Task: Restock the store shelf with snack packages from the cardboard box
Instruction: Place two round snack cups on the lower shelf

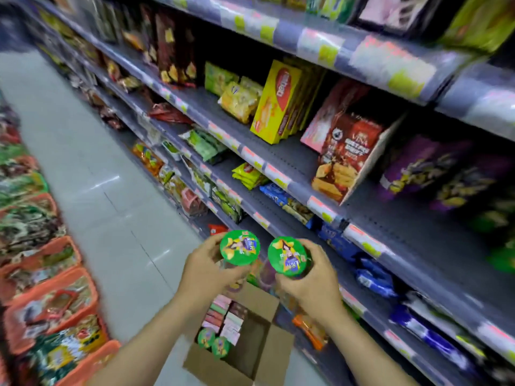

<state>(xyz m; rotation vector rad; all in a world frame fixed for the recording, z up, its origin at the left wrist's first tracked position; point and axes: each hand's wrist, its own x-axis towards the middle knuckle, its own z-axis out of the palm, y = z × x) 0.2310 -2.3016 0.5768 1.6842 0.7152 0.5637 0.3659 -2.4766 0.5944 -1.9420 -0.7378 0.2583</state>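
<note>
Mid-restock, w/ plenty left. Left hand (207,267) was closed around one green-lidded snack cup (240,247); right hand (312,277) gripped a second cup (288,256) just beside it, both lifted above the cardboard box (245,366). Below the hands, the box was open & approx half full: two more green cups (213,342) plus pink packs (223,316). Shelf (370,218) up & to the right of the right hand showed bare gaps. Neither held cup was shelved yet.
</note>
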